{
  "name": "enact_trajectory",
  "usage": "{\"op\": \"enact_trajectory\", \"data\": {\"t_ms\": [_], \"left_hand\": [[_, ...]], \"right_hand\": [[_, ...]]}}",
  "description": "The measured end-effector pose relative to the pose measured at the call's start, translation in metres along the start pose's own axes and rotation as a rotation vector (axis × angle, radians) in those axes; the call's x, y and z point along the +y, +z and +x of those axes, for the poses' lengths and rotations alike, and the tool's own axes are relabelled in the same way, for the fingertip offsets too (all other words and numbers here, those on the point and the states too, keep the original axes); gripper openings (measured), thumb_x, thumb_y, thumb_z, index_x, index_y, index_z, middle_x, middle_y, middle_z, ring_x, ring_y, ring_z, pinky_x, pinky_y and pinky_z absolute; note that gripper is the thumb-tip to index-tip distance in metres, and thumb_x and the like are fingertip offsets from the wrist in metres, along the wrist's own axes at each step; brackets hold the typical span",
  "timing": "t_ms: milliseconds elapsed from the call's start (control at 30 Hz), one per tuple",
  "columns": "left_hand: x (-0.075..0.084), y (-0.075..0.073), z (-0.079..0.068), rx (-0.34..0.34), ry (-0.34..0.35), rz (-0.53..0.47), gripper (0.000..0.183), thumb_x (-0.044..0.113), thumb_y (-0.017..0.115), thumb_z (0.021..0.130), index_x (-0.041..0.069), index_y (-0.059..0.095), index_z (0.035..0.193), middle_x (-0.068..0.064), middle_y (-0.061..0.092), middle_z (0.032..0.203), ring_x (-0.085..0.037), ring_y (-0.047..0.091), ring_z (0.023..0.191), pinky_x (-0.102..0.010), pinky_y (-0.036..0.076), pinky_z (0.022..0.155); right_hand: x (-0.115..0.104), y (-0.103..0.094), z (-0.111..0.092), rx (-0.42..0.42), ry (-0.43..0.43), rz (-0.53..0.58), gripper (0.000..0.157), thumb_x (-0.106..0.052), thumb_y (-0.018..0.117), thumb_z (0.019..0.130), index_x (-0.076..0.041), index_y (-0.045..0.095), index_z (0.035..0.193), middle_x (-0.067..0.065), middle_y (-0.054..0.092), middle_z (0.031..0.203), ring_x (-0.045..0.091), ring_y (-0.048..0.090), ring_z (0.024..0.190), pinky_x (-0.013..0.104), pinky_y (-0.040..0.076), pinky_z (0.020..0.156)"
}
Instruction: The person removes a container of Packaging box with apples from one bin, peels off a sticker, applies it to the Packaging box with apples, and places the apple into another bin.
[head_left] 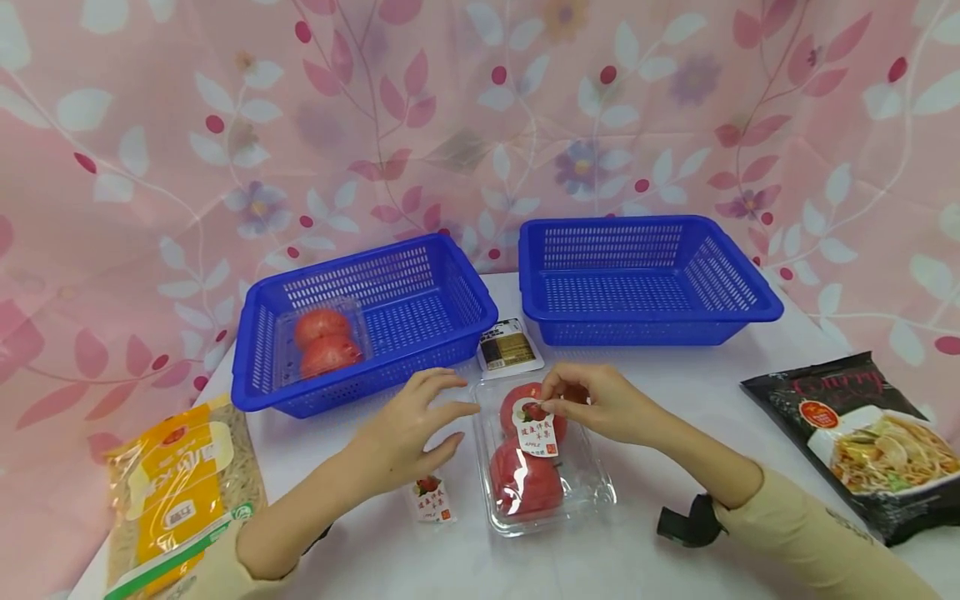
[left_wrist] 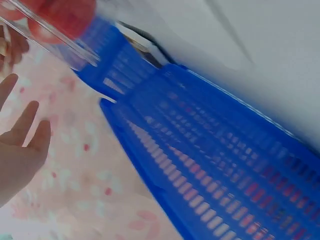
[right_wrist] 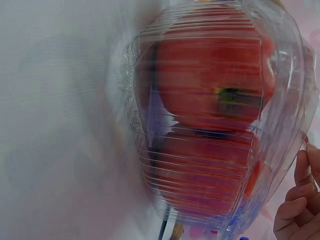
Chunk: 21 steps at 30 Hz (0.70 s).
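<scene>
R grip (head_left: 606, 403) on APPLE label (head_left: 537, 433), Curry pkt (head_left: 862, 446)

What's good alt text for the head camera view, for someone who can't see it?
A person's right hand pinches an apple label over a clear plastic box of two red apples, the left hand beside it. Behind stand a blue basket holding boxed red fruit and a second blue basket, with a yellow noodle bag at left and a black curry packet at right.
</scene>
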<state>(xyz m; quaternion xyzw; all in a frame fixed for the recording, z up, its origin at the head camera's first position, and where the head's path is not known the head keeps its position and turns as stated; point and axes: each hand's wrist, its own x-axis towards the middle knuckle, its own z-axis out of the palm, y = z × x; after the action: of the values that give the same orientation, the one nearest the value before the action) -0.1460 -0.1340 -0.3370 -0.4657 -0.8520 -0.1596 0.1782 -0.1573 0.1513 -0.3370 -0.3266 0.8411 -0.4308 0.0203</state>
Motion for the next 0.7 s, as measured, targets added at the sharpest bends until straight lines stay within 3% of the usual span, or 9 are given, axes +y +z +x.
{"op": "enact_trajectory", "data": {"t_ms": [133,267,433,700], "left_hand": [[0.012,0.007,0.008,0.017,0.131,0.05,0.04,0.024,0.067,0.079,0.017,0.06,0.118,-0.015,0.044,0.133,-0.035,0.028,0.13,-0.051,0.032,0.1],[0.018,0.016,0.015,-0.01,0.195,0.075,0.041,0.033,0.061,0.084,0.018,0.058,0.122,-0.014,0.039,0.138,-0.034,0.022,0.134,-0.052,0.024,0.104],[0.025,0.026,0.021,-0.127,0.182,0.092,0.046,0.04,0.054,0.088,0.021,0.052,0.13,-0.008,0.029,0.147,-0.026,0.017,0.137,-0.049,0.011,0.108],[0.027,0.035,0.021,-0.203,0.168,0.126,0.049,0.048,0.049,0.09,0.024,0.05,0.133,-0.009,0.014,0.152,-0.027,0.007,0.138,-0.052,0.009,0.108]], "right_hand": [[0.002,0.0,0.001,-0.008,-0.004,-0.009,0.007,-0.013,0.065,0.085,-0.016,0.061,0.09,-0.008,0.058,0.077,0.013,0.049,0.066,0.021,0.04,0.055],[0.007,0.001,0.001,-0.012,-0.025,-0.005,0.007,-0.012,0.065,0.085,-0.015,0.061,0.089,-0.006,0.059,0.076,0.013,0.048,0.063,0.021,0.04,0.053],[0.01,0.003,0.002,-0.01,-0.045,-0.023,0.006,-0.012,0.064,0.086,-0.016,0.061,0.089,-0.005,0.06,0.075,0.011,0.049,0.061,0.023,0.042,0.051],[0.014,0.005,0.005,0.003,-0.045,-0.083,0.01,-0.011,0.066,0.084,-0.017,0.061,0.09,-0.008,0.059,0.074,0.008,0.049,0.061,0.025,0.044,0.052]]}}
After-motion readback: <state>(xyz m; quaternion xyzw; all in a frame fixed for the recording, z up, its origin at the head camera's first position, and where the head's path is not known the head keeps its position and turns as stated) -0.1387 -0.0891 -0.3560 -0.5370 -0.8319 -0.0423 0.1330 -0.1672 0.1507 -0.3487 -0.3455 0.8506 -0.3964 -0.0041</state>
